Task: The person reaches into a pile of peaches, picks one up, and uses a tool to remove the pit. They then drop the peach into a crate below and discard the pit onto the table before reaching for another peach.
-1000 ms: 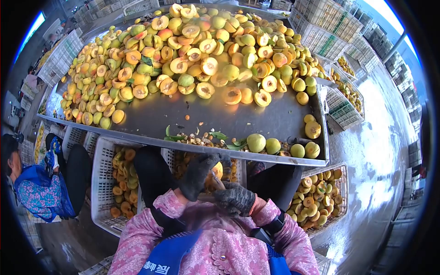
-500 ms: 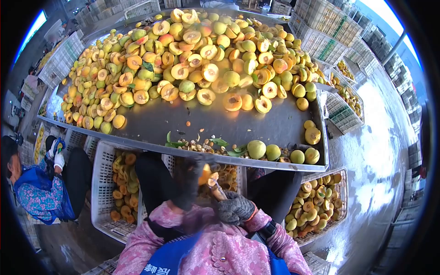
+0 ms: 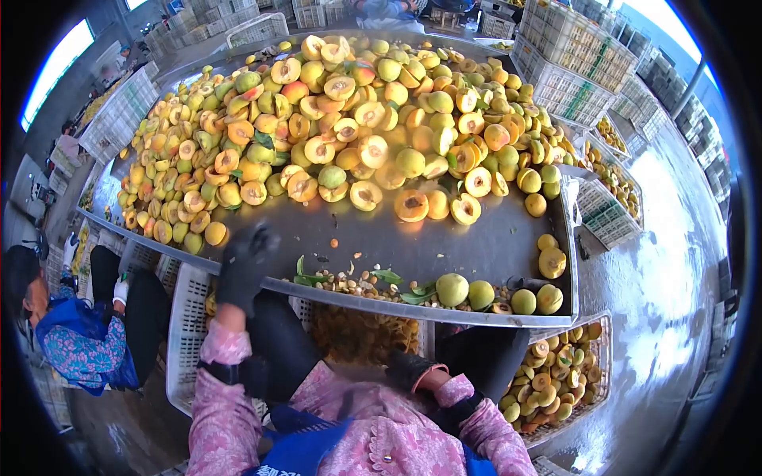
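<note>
Head: fruit beyond left hand

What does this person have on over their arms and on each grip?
The left grip wears a dark, blurred glove; the right grip wears a dark glove with a reddish cuff edge. Both arms have pink, flower-patterned sleeves, each circled by a dark band. I see no lettering on the sleeves.
</note>
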Motion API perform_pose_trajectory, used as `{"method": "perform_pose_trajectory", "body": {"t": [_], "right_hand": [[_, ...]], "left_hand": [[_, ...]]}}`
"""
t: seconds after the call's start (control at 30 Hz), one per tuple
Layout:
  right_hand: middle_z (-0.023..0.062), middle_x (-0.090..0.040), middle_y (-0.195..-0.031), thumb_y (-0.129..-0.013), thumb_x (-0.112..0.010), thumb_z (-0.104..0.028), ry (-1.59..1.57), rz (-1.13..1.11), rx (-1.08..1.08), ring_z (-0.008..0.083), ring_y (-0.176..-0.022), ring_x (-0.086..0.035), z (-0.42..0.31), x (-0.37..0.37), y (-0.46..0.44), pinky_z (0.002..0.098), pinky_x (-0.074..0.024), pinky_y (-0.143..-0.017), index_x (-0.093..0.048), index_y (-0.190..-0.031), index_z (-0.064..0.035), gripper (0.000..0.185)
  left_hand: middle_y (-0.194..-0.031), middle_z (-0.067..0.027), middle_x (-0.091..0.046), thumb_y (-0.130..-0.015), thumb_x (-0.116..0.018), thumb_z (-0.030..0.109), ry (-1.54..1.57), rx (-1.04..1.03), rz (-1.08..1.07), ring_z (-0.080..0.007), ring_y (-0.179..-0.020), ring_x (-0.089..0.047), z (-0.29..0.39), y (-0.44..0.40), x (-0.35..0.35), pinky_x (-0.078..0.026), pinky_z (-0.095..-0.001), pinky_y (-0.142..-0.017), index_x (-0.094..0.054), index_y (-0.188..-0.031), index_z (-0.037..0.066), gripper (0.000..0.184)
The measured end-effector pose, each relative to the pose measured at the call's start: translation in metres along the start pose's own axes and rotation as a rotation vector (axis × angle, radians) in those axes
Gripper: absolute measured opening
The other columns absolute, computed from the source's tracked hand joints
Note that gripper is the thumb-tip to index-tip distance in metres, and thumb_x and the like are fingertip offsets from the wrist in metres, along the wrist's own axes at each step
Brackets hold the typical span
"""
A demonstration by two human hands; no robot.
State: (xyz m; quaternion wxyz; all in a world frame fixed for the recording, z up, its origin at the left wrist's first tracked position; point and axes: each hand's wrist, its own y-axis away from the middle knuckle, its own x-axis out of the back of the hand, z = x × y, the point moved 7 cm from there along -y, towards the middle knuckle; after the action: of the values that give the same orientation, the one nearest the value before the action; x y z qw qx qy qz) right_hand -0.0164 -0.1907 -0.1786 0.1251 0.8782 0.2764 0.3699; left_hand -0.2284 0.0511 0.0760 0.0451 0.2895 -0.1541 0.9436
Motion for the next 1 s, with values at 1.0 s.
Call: {"method": "perform_pose_trajectory", "body": {"t": [1.0], "right_hand": [[0.0128, -0.057, -0.083, -0.079, -0.063, -0.014, -0.726, 0.860, 0.087, 0.0251, -0.077, -0.057, -0.102, 0.193, 0.038, 0.0352, -0.0448, -0.069, -0.054, -0.094, 0.0004, 0.023]], "left_hand": [[-0.118, -0.0197, -0.053, -0.076, -0.051, -0.006, 0.390, -0.455, -0.381, -0.0342, -0.111, -0.050, 0.098, 0.091, -0.131, -0.039, -0.0404, -0.096, -0.050, -0.117, -0.003, 0.042]]}}
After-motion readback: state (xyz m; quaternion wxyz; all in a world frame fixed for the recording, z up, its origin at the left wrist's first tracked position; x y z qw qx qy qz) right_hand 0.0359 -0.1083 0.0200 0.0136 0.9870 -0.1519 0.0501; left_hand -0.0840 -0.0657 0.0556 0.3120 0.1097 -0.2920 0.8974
